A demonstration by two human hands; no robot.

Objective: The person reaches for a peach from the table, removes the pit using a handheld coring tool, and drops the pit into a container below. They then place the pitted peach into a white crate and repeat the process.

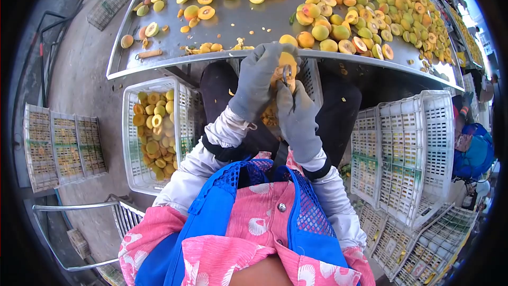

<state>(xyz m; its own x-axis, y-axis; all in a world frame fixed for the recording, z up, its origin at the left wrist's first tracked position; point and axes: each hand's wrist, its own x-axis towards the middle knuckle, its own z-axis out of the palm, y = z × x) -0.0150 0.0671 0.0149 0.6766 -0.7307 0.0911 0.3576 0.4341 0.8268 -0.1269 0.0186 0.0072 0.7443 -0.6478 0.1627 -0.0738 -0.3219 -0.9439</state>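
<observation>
My left hand (256, 82), in a grey glove, is closed around a yellow peach (288, 62) just off the near edge of the metal table. My right hand (299, 124), gloved as well, grips a small pitting tool (287, 73) whose dark metal loop is against the peach's flesh. The tool's handle is mostly hidden by my fingers. Below my hands, between my knees, peach bits (270, 115) show in a container that is largely covered. Directly beyond the hands, several whole and halved peaches (329, 33) lie along the table edge.
The metal table (233, 24) carries a large peach heap (386, 16) on the right and a wooden-handled tool (149, 54) at left. A white crate (129, 143) of peach halves stands left of my legs. Stacked crates (405, 153) stand right; a person in blue (473, 151) is beyond.
</observation>
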